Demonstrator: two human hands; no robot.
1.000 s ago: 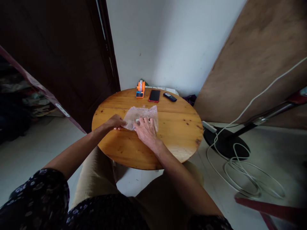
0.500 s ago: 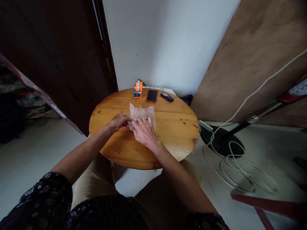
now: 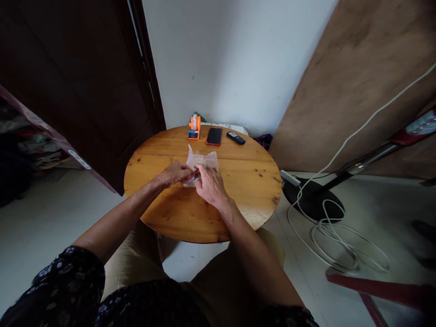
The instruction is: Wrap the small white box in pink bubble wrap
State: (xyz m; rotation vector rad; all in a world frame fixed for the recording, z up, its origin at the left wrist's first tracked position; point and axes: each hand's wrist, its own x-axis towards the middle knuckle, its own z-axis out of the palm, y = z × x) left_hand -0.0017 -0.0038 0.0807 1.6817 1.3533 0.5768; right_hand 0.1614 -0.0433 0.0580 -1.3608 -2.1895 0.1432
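A crumpled, see-through sheet of bubble wrap [image 3: 205,159] lies on the round wooden table [image 3: 245,181], its far edge standing up a little. At its left side my left hand [image 3: 177,173] pinches the near part of the wrap. My right hand [image 3: 211,185] is curled over the right part, its thumb and fingers closed on the wrap close to the left fingertips. Whether something lies inside the wrap is hidden by my fingers.
Along the table's far side stand an orange tape dispenser [image 3: 195,127], a red-edged smartphone [image 3: 214,136] and a dark keypad phone [image 3: 235,137]. Right of the table, a round black stand base [image 3: 315,204] and a coiled white cable [image 3: 335,240] rest on the floor.
My left hand has moved slightly right and my right hand's fingers have drawn in. The near part of the bubble wrap is more gathered between them. The camera view has shifted slightly.
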